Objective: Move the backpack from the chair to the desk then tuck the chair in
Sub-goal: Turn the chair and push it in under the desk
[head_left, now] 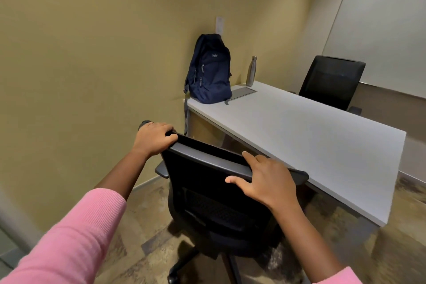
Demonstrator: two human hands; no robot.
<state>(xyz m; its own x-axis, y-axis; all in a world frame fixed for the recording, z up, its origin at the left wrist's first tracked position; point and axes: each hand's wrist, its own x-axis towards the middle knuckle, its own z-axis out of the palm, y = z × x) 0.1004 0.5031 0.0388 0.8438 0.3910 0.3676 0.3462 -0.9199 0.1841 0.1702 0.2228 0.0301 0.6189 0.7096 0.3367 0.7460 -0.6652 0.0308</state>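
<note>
A white tabletop (311, 136) runs out from the corner of a small room with tan walls, a whiteboard (380, 25) on the right-hand wall and mottled brown carpet (143, 226) underfoot. A navy backpack (209, 69) stands upright on the tabletop's far corner, leaning against the wall, its front zip pockets facing the camera and one strap hanging over the edge. Just beside it are a grey inset panel (243, 92) and a steel water bottle (251, 71). A second black chair (332, 80) sits at the far side. In the foreground, a person in pink sleeves grips the top rail of a black mesh-backed office chair (214, 196), which stands just short of the tabletop's near edge. The left hand (153, 138) is curled around the rail's left corner; the right hand (265, 180) grasps the rail near its right end, thumb on the rear face.
</note>
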